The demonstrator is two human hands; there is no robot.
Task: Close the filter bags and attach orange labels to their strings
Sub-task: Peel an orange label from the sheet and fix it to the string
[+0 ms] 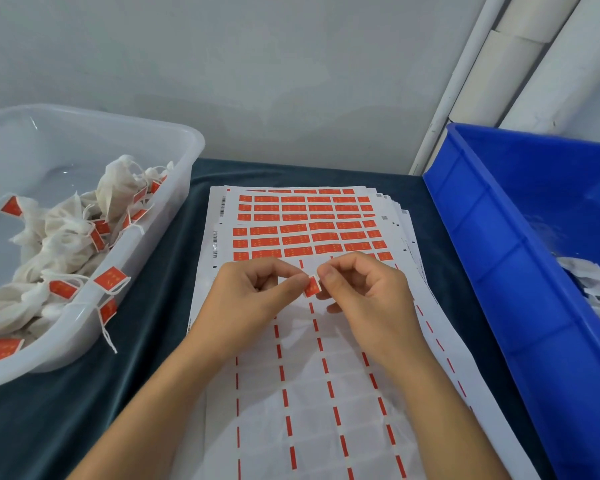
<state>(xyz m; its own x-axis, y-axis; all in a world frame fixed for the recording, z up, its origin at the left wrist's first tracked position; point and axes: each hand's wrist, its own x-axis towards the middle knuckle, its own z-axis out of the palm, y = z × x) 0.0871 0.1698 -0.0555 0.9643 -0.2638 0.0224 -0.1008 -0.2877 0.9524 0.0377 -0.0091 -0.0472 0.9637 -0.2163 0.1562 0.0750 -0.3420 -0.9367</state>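
Both hands meet at the centre of the frame: the left hand [253, 292] and the right hand [364, 289] pinch one small orange label [312, 286] between their fingertips, just above the sticker sheets [326, 393] on the dark cloth [160, 271]. Farther up, rows of unpeeled labels [309, 226] remain. At left, a clear tub [174, 209] holds tagged filter bags [66, 237]; at right, a blue crate [499, 237] holds white bags [596, 289].
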